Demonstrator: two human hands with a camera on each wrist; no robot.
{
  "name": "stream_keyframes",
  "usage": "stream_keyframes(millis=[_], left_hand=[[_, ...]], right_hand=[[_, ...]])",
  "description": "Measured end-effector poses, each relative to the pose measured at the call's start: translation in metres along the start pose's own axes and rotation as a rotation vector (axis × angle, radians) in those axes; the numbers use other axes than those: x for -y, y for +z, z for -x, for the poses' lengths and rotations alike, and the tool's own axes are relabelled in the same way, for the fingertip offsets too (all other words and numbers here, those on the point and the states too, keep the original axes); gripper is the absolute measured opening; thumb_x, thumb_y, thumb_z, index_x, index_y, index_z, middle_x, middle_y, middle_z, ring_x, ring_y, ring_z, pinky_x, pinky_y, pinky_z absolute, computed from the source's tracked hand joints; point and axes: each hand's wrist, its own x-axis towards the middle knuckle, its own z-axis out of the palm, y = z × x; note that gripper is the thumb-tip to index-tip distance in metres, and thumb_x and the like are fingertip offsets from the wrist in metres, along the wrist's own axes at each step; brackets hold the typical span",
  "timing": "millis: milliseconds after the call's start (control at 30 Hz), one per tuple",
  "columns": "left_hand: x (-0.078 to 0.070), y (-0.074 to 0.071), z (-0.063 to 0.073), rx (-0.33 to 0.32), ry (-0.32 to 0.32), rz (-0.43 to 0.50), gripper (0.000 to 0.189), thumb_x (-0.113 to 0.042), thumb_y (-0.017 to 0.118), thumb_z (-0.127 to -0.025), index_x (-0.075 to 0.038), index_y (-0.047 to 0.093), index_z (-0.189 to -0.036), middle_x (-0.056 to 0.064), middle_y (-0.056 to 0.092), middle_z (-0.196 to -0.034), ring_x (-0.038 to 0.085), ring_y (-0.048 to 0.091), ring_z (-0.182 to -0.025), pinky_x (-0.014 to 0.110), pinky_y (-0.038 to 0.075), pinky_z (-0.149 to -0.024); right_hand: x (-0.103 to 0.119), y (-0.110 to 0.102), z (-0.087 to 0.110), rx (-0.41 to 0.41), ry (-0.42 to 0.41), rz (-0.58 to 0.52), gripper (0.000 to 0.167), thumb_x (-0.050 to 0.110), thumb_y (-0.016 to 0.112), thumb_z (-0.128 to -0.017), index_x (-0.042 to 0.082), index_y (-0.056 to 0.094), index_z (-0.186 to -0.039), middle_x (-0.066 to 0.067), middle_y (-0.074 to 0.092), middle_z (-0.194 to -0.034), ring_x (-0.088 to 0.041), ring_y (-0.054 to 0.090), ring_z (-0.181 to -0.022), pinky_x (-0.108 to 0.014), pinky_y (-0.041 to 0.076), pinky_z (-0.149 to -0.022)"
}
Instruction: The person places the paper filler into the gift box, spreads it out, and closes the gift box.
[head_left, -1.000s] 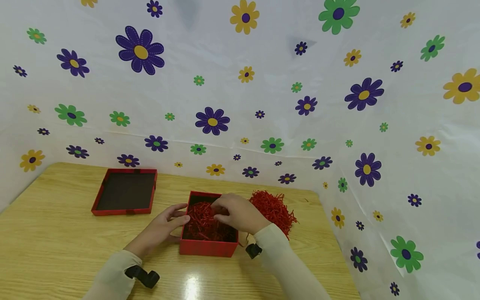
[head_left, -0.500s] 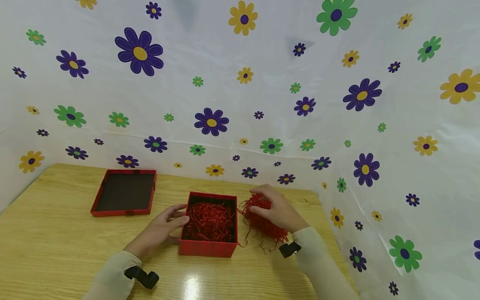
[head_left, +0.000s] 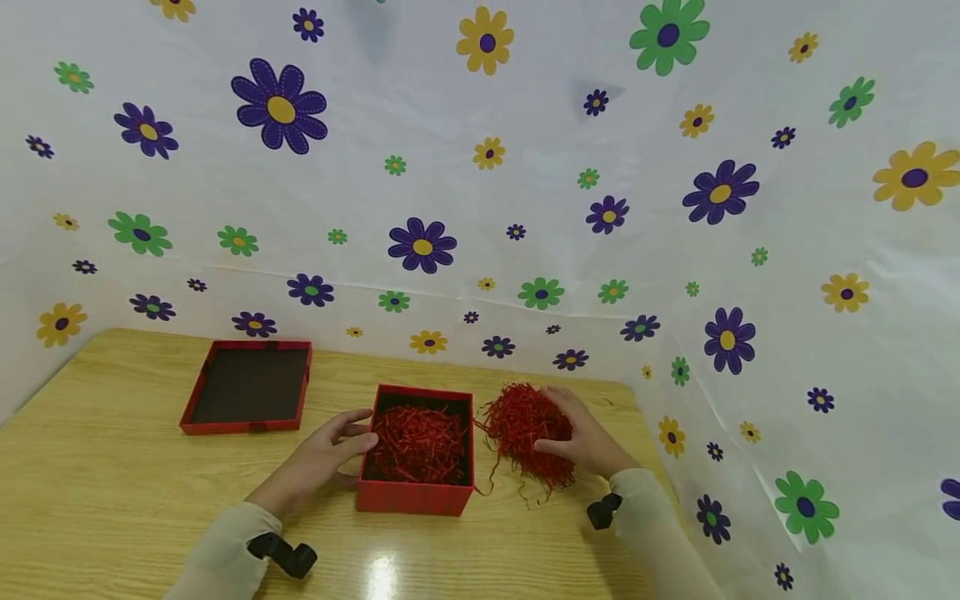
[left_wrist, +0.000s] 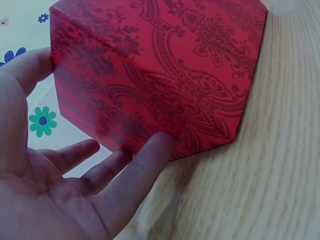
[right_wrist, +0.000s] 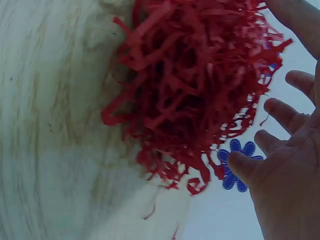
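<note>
A red box (head_left: pixel 412 498) stands upright on the table, its top uncovered and red shredded paper (head_left: pixel 420 442) lying inside. My left hand (head_left: pixel 318 457) rests at the box's left side, thumb and fingers lightly bent against it. In the left wrist view, the box wall (left_wrist: pixel 165 75) shows a dark paisley pattern, with the thumb on it. My right hand (head_left: pixel 588 437) is at the right side of a loose pile of red shredded paper (head_left: pixel 525 425), fingers spread. In the right wrist view, the fingers of the hand (right_wrist: pixel 290 175) extend beside the pile, apart from most of it.
A red-rimmed lid with a black inside (head_left: pixel 251 383) lies upturned at the back left of the wooden table (head_left: pixel 135 500). A white sheet with printed flowers (head_left: pixel 337 192) hangs behind the table and along its right side. Stray paper strands lie near the pile.
My right hand has left the box, passed over the pile of shredded paper and come to its right side. The pile sits slightly further left. My left hand has stayed at the box.
</note>
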Motion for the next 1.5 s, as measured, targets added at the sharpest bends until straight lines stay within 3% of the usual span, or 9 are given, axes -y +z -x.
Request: stream_keyframes(millis=[133, 333, 533, 667, 767, 1267, 1500], left_hand=[[0.001, -0.001, 0.000, 0.003, -0.001, 0.001, 0.072, -0.033, 0.063, -0.104, -0.012, 0.027, -0.162, 0.026, 0.034, -0.156, 0.042, 0.049, -0.136, 0.053, 0.060, -0.087], [0.000, -0.001, 0.000, 0.005, -0.008, 0.012, 0.073, -0.032, 0.064, -0.104, -0.012, 0.026, -0.163, 0.026, 0.034, -0.156, 0.042, 0.050, -0.134, 0.054, 0.060, -0.087], [-0.001, -0.002, 0.000, 0.004, -0.009, 0.018, 0.072, -0.030, 0.064, -0.105, -0.011, 0.026, -0.163, 0.027, 0.033, -0.156, 0.042, 0.050, -0.134, 0.054, 0.060, -0.086], [-0.001, -0.002, -0.001, 0.008, -0.003, 0.022, 0.073, -0.030, 0.064, -0.104, -0.011, 0.026, -0.163, 0.027, 0.033, -0.156, 0.042, 0.051, -0.134, 0.054, 0.060, -0.086], [-0.001, -0.003, -0.001, 0.012, 0.002, 0.028, 0.073, -0.031, 0.064, -0.104, -0.011, 0.026, -0.163, 0.027, 0.033, -0.156, 0.042, 0.051, -0.133, 0.054, 0.060, -0.086], [0.001, -0.002, -0.001, 0.002, 0.000, 0.044, 0.073, -0.031, 0.065, -0.104, -0.010, 0.026, -0.162, 0.027, 0.032, -0.156, 0.043, 0.048, -0.135, 0.056, 0.059, -0.087], [0.002, -0.002, -0.002, 0.003, -0.001, 0.044, 0.073, -0.031, 0.064, -0.104, -0.010, 0.025, -0.163, 0.027, 0.032, -0.156, 0.043, 0.048, -0.135, 0.056, 0.059, -0.087]], right_hand=[[-0.006, 0.007, -0.005, 0.024, 0.016, -0.004, 0.096, 0.041, 0.082, -0.090, 0.020, 0.027, -0.165, -0.008, 0.016, -0.173, -0.040, 0.007, -0.158, -0.069, 0.017, -0.120], [-0.011, 0.014, -0.009, 0.018, 0.038, -0.016, 0.089, 0.033, 0.081, -0.091, 0.022, 0.031, -0.164, -0.012, 0.030, -0.167, -0.043, 0.029, -0.152, -0.064, 0.028, -0.118], [-0.017, 0.021, -0.010, -0.015, 0.004, 0.045, 0.061, 0.019, 0.078, -0.095, 0.015, 0.054, -0.150, -0.012, 0.057, -0.145, -0.037, 0.056, -0.130, -0.058, 0.046, -0.107], [-0.018, 0.022, -0.008, -0.046, -0.007, 0.076, 0.041, 0.009, 0.074, -0.096, 0.011, 0.065, -0.136, -0.007, 0.065, -0.132, -0.031, 0.063, -0.121, -0.053, 0.052, -0.102], [-0.018, 0.020, -0.006, -0.074, -0.003, 0.086, 0.037, 0.005, 0.073, -0.096, 0.012, 0.068, -0.132, -0.003, 0.067, -0.127, -0.029, 0.065, -0.118, -0.051, 0.054, -0.100], [0.008, -0.021, 0.006, -0.189, -0.106, 0.112, 0.032, 0.006, 0.072, -0.096, 0.011, 0.070, -0.127, -0.006, 0.070, -0.122, -0.030, 0.066, -0.114, -0.053, 0.055, -0.097], [0.027, -0.042, 0.013, -0.238, -0.185, 0.129, 0.034, 0.000, 0.070, -0.095, 0.010, 0.071, -0.128, -0.007, 0.071, -0.122, -0.025, 0.068, -0.106, -0.043, 0.059, -0.086]])
